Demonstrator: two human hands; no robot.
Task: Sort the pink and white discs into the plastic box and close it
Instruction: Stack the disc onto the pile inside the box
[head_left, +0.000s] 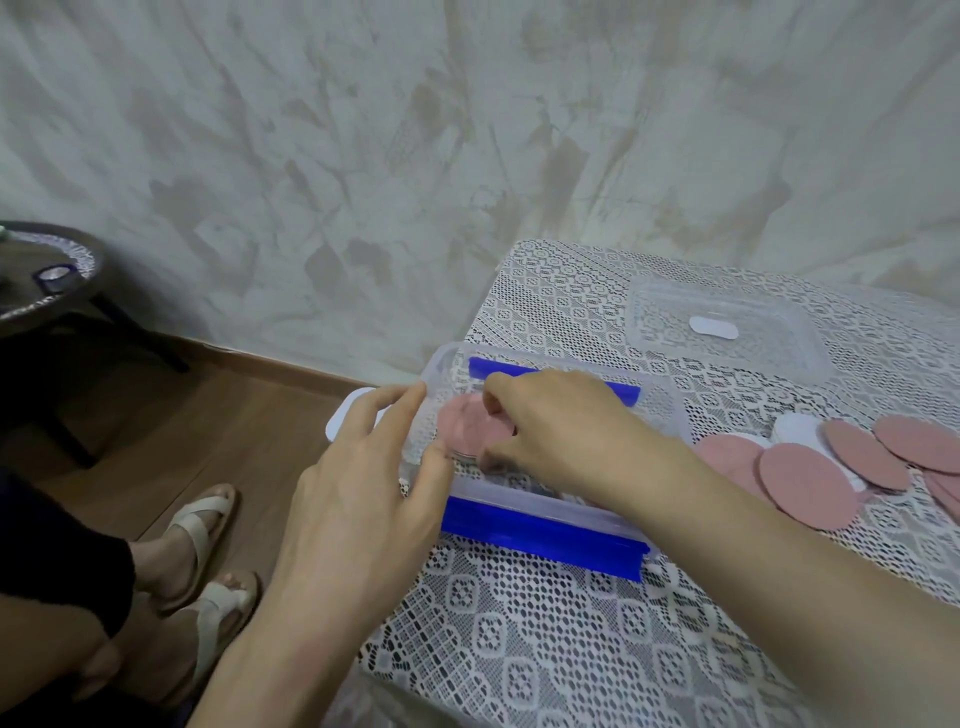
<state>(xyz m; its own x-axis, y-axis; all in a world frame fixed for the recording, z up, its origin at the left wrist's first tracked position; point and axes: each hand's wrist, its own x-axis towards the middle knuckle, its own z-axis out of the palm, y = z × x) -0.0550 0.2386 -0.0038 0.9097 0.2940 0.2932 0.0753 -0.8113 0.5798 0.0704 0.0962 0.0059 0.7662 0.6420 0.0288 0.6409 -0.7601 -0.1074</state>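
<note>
table (571, 649) under a lace cloth carries all items noted. box (524, 496) sits at its left edge, open, blue clasps (540, 535) folded out. lid (769, 364) lies apart behind the box, not fitted. loose discs (810, 488), pink and white, overlap in a heap just right of the box. left hand (363, 493) braces straight fingers against the box's left end, grasping nothing. right hand (556, 421) reaches inside, fingers curled on a pink disc (462, 423) near the left end. i judge progress early: the heap and the lid are outstanding.
</note>
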